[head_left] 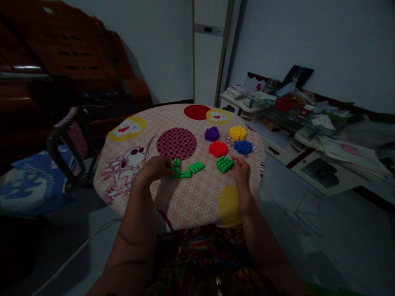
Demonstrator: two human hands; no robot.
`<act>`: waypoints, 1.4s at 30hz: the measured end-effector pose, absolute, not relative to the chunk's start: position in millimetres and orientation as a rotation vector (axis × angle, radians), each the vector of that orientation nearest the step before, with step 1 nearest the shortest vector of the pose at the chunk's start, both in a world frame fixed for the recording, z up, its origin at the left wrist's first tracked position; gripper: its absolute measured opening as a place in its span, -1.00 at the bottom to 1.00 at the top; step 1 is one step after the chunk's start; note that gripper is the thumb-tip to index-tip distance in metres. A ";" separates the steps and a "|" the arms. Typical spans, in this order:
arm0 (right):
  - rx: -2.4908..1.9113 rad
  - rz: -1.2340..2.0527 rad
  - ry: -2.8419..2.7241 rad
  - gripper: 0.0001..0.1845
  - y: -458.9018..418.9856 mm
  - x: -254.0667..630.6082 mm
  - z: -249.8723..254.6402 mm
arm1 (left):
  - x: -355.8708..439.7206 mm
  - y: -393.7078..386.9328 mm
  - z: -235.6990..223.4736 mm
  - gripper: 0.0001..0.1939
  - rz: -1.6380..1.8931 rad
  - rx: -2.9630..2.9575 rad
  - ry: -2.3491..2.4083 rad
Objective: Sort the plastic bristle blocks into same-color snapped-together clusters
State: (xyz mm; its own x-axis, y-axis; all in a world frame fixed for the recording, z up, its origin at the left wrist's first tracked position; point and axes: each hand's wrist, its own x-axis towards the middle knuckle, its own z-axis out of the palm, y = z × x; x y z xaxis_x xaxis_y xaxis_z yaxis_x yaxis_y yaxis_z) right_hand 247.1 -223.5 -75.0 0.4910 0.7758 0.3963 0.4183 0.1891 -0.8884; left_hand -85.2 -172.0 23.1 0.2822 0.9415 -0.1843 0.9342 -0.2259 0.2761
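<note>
My left hand [157,167] is closed, its fingertips pinched at the edge of some loose green pegs [184,174] lying on the table. A short row of green pegs [196,167] lies just right of them, untouched. My right hand [242,169] has its fingers curled against the right side of an upright green peg cluster [224,164]. Behind that cluster stand a red cluster [218,149], a blue cluster [242,147], a purple cluster [212,133] and a yellow cluster [238,132]. The dim light hides exactly what sits between my fingertips.
A patterned cloth covers the round table [191,201]. Left of it stand a folding chair [72,144] and a wooden bench [70,57]. A cluttered cabinet [277,152] runs along the right wall, with cables [304,213] on the floor before it.
</note>
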 end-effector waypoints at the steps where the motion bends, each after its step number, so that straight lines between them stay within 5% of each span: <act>1: -1.430 0.356 -1.109 -0.62 -223.0 247.3 -75.4 | -80.7 -174.2 27.4 -0.92 0.096 2.248 1.694; 8: -1.359 0.416 -1.004 -0.62 -221.3 247.9 -77.1 | 12.2 -203.2 47.2 -0.93 0.568 2.314 1.302; 16: -1.317 0.455 -0.906 -0.64 -223.3 245.5 -67.0 | 101.1 -216.1 14.0 -0.92 0.584 2.498 1.116; 34: -1.313 0.506 -0.860 -0.60 -222.4 246.5 -72.0 | 73.0 -197.5 10.3 -0.82 0.625 2.475 1.296; 42: -1.302 0.529 -0.858 -0.63 -221.9 246.3 -71.9 | 21.2 -167.3 15.1 -0.68 0.030 2.470 1.707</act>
State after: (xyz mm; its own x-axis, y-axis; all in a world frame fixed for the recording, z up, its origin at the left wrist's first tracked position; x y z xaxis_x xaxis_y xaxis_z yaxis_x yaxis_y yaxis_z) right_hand 246.3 -221.9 -71.9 0.5974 0.7633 0.2461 0.1230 0.2161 -0.9686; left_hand 21.2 -167.3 15.1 0.3566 0.9321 -0.0626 0.9294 -0.3472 0.1250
